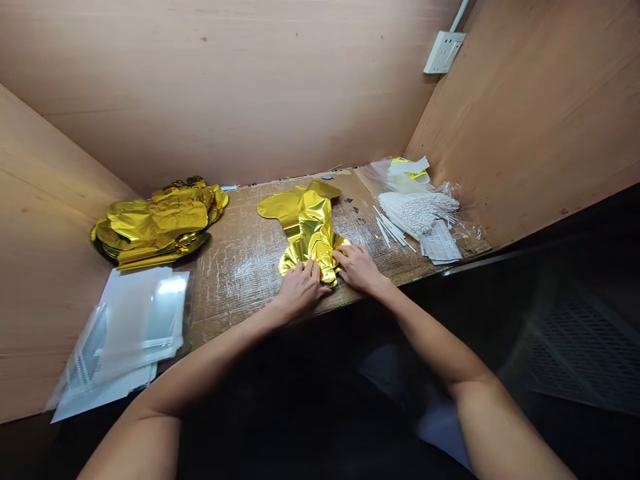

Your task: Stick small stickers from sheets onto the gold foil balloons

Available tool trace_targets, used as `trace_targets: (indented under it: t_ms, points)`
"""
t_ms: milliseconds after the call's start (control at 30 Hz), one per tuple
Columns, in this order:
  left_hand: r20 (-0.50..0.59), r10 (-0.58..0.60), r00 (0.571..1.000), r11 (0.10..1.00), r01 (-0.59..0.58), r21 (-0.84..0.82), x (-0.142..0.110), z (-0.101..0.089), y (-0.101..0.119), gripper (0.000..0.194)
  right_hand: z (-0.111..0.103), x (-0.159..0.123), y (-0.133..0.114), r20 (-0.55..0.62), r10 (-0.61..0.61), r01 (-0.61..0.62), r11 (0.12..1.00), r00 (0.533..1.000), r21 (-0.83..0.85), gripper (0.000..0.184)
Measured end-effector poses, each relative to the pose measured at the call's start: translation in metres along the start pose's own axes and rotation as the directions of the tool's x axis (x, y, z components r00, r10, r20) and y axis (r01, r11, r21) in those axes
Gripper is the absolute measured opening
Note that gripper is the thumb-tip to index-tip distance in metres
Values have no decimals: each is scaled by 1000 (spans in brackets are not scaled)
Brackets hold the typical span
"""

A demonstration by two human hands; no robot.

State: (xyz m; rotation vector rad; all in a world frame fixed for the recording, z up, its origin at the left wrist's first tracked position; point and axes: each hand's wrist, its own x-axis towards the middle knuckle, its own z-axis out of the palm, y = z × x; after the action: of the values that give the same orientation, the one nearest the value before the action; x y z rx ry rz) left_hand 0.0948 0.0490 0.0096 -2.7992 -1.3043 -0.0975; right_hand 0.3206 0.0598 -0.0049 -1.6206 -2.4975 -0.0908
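Note:
A gold foil balloon (310, 230) lies partly folded on the worn, taped board of the desk (240, 283), its flat end spreading to the far left. My left hand (300, 291) grips the near folds of the foil, and my right hand (357, 267) holds its right side. Both hands sit close together at the desk's front edge. A stack of gold foil balloons (160, 223) lies to the left, beyond my left hand.
Clear plastic bags (125, 327) lie at the near left. At the far right are white sticks (393, 227), a bundle of white cords (417, 213) and plastic wrapping (400, 170). Wooden panels enclose three sides, with a wall socket (444, 52) high on the right.

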Motion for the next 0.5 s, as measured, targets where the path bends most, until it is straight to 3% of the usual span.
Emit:
trace_targets:
  t_ms: [67, 133, 233, 400, 500]
  points:
    - [50, 8, 999, 1000, -6, -24, 5, -9, -9, 66, -9, -12, 3, 36, 34, -35, 999, 999, 32, 40]
    - [71, -2, 997, 999, 6, -52, 24, -17, -26, 65, -12, -21, 5, 75, 48, -53, 997, 996, 57, 45]
    - [-68, 70, 995, 996, -74, -49, 60, -13, -55, 62, -10, -29, 8, 92, 54, -63, 994, 994, 92, 52]
    - [4, -192, 981, 979, 192, -67, 89, 10, -77, 75, -1, -41, 12, 50, 112, -118, 981, 992, 151, 54]
    - [-39, -323, 946, 910, 298, -289, 102, 5, -95, 63, 4, -48, 11, 38, 146, -150, 973, 989, 175, 55]
